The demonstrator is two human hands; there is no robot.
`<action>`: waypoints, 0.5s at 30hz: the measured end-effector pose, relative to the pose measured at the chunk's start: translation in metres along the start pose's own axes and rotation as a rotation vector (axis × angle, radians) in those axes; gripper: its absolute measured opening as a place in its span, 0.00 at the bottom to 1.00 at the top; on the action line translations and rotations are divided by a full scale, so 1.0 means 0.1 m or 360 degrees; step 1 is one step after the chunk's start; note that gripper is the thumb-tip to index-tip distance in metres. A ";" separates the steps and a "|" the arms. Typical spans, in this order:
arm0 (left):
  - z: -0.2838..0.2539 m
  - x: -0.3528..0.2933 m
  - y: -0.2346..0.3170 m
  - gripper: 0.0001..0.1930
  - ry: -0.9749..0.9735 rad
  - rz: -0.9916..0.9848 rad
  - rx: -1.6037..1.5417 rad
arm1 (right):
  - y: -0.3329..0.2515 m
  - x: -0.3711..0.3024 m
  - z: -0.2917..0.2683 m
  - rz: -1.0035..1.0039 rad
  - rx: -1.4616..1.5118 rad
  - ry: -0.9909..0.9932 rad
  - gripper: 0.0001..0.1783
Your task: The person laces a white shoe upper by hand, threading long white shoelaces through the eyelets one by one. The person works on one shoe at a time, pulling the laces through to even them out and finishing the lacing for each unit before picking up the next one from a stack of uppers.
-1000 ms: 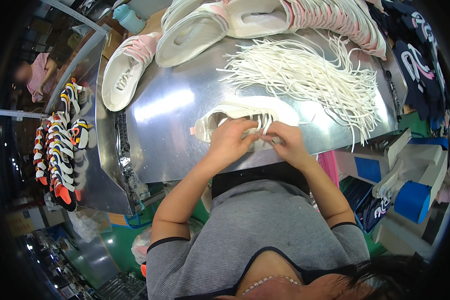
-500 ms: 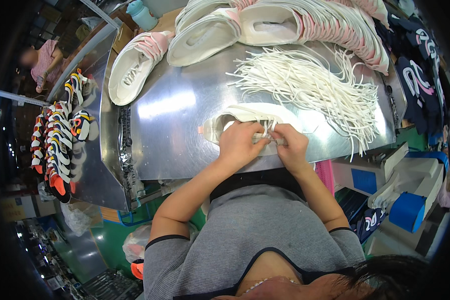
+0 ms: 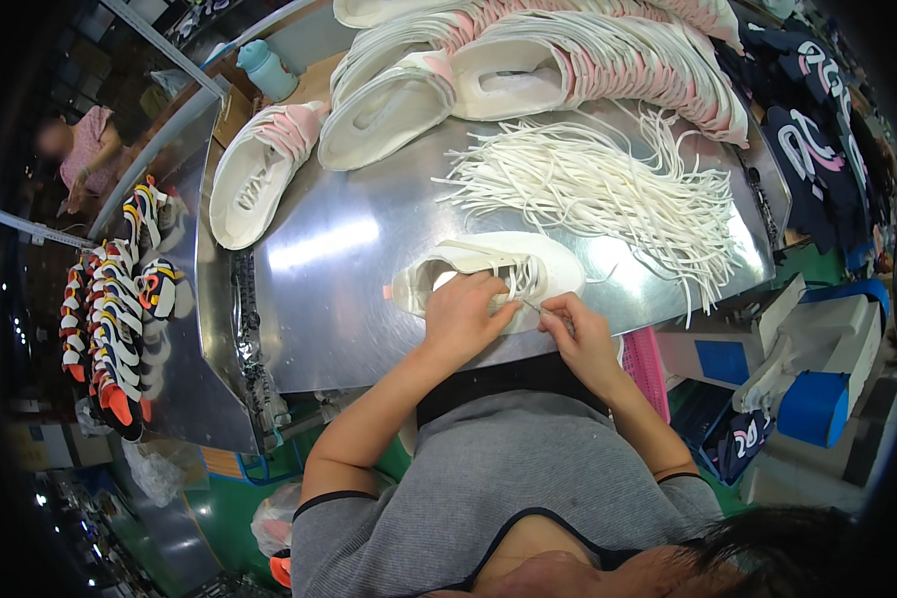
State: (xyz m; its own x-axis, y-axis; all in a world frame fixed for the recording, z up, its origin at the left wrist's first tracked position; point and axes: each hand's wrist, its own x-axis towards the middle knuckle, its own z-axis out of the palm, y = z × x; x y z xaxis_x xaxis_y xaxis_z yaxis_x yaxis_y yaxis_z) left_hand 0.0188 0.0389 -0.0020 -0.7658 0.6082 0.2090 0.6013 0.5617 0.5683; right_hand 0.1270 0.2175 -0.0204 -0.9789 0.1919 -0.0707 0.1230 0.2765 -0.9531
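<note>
A white shoe upper (image 3: 560,261) lies on its side on the metal table, its toe to the right and its opening to the left. White lacing (image 3: 524,276) crosses its throat. My left hand (image 3: 463,317) is closed on the upper's near side, fingertips at the opening by the eyelets. Just off the near eyelet edge, my right hand (image 3: 583,344) pinches a thin lace-like strand (image 3: 531,306) that runs back toward the shoe. My fingers hide part of the strand and the near eyelets. A pile of loose white laces (image 3: 608,184) lies beyond the shoe.
Nested white-and-pink uppers (image 3: 608,65) line the table's (image 3: 339,339) far side. Another upper (image 3: 264,174) lies at far left, near a light-blue bottle (image 3: 266,70). Colourful shoe parts (image 3: 115,309) stand left, dark printed pieces (image 3: 812,164) right. A person (image 3: 90,154) is at far left.
My right hand has drawn away from the lacing, toward me and rightward, with the strand between its fingers. My left hand stays on the shoe. The whole view has shifted slightly.
</note>
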 end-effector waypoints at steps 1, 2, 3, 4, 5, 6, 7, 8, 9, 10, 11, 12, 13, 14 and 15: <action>0.00 0.01 0.00 0.14 -0.0005 0.0004 0.0009 | 0.02 0.01 0.00 -0.0010 0.0011 0.0003 0.07; -0.01 0.01 0.01 0.14 -0.0011 0.0008 0.0017 | 0.04 0.02 0.01 -0.0020 0.0022 0.0007 0.07; -0.01 0.00 0.01 0.14 -0.0020 0.0007 0.0020 | 0.05 0.01 0.01 -0.0023 0.0031 0.0007 0.07; 0.00 -0.01 0.00 0.14 -0.0012 0.0012 0.0029 | 0.04 0.01 0.01 -0.0017 0.0052 0.0000 0.07; 0.01 -0.02 0.00 0.14 -0.0005 0.0018 0.0039 | 0.02 0.01 0.00 -0.0011 0.0074 -0.0005 0.07; 0.01 -0.02 -0.01 0.14 0.0002 0.0025 0.0050 | 0.02 0.00 0.00 -0.0007 0.0098 -0.0010 0.07; 0.01 -0.02 -0.01 0.13 0.0014 0.0034 0.0042 | 0.03 0.00 0.00 -0.0009 0.0114 -0.0016 0.06; 0.01 -0.02 -0.01 0.13 0.0025 0.0045 0.0035 | 0.04 0.00 -0.01 -0.0012 0.0131 -0.0022 0.06; 0.01 -0.02 -0.01 0.13 0.0032 0.0053 0.0027 | 0.05 -0.01 -0.01 -0.0010 0.0149 -0.0028 0.06; 0.02 -0.02 -0.02 0.12 0.0035 0.0097 -0.0008 | 0.05 -0.01 0.00 -0.0025 0.0170 -0.0027 0.06; 0.03 -0.02 -0.04 0.12 0.0037 0.0141 -0.0043 | 0.05 0.00 0.01 -0.0041 0.0191 -0.0025 0.06; 0.04 -0.02 -0.05 0.11 0.0038 0.0187 -0.0076 | 0.05 0.01 0.02 -0.0056 0.0215 -0.0021 0.06; 0.04 -0.02 -0.03 0.11 0.0023 0.0213 -0.0074 | 0.04 0.01 0.03 0.0000 0.0247 -0.0017 0.07; 0.03 -0.03 -0.01 0.10 0.0008 0.0240 -0.0072 | 0.01 0.02 0.03 0.0055 0.0279 -0.0012 0.07; 0.01 -0.06 0.01 0.10 -0.0020 0.0264 -0.0068 | 0.00 0.01 0.07 0.0120 0.0322 -0.0007 0.07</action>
State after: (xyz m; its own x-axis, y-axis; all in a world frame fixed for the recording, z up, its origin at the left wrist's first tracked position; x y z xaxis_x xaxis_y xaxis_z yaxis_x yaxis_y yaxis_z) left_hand 0.0245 0.0370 -0.0035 -0.6537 0.6978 0.2929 0.7088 0.4290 0.5600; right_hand 0.1245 0.2112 -0.0224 -0.9689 0.2009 -0.1446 0.1608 0.0668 -0.9847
